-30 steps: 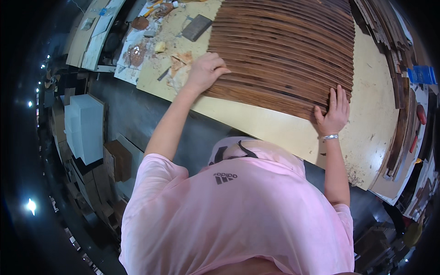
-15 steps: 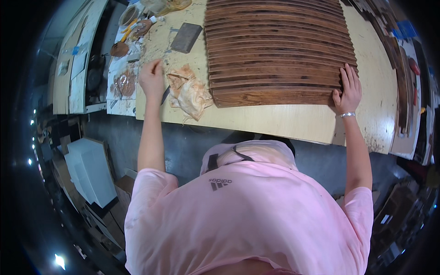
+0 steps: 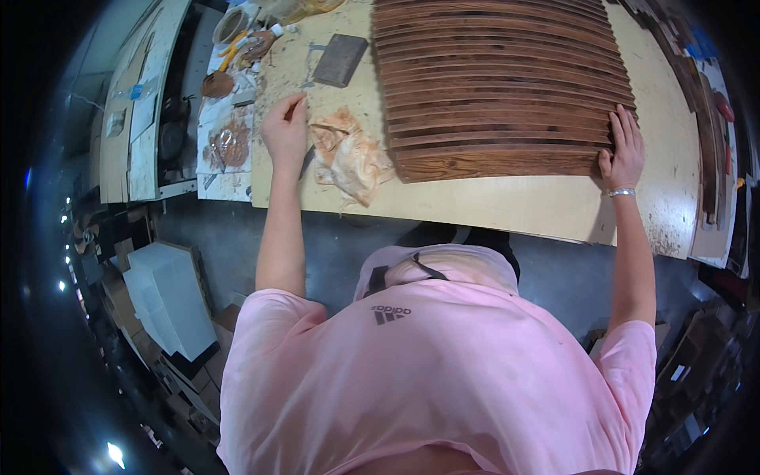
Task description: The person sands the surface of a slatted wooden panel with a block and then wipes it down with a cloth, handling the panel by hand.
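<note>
A dark brown slatted wooden panel (image 3: 499, 103) lies on the pale table in front of me. My right hand (image 3: 625, 154) rests on its near right edge, fingers stretched out and thumb apart. Left of the panel, my left hand (image 3: 285, 133) is raised over the table with thumb and fingers pinched together. Whether anything small sits in that pinch cannot be made out. A crumpled, brown-stained cloth (image 3: 352, 162) lies between my left hand and the panel. Beyond it is a dark grey rectangular block (image 3: 340, 60). A dark strip (image 3: 307, 161) shows partly beside my left wrist.
A stained side surface (image 3: 226, 178) at the left holds a round container (image 3: 231, 27), a brown round piece (image 3: 217, 84) and crumpled plastic (image 3: 231, 146). Long wooden strips (image 3: 707, 158) lie along the right side. A white box-shaped thing (image 3: 170, 301) stands low on the left.
The whole view has shifted, so the table and panel appear farther right. My left hand has moved slightly forward, still pinched. My right hand stays on the panel's edge.
</note>
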Motion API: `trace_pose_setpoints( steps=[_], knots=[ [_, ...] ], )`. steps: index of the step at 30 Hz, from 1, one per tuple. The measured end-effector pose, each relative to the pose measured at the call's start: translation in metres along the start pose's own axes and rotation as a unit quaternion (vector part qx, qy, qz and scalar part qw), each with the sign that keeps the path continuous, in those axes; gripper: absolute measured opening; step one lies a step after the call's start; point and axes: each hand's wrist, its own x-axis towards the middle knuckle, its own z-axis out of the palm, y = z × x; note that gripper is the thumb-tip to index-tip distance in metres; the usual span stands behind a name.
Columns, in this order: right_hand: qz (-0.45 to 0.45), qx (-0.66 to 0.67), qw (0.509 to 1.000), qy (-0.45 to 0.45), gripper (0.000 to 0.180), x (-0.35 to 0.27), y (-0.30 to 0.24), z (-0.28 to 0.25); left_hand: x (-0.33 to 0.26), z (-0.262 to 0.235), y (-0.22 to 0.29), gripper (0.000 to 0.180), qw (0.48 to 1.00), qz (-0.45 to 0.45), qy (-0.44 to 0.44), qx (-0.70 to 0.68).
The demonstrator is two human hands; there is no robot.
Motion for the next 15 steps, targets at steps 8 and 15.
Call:
trace_pose_setpoints(
  steps=[8, 15],
  knots=[
    [-0.001, 0.001, 1.000, 0.000, 0.065, -0.001, -0.001, -0.003, -0.068, -0.042, -0.062, 0.012, 0.995, -0.033, -0.014, 0.091],
    [0.014, -0.004, 1.000, -0.016, 0.065, -0.001, 0.001, -0.002, -0.004, -0.031, -0.062, 0.030, 0.959, 0.036, 0.010, 0.280]
  ],
)
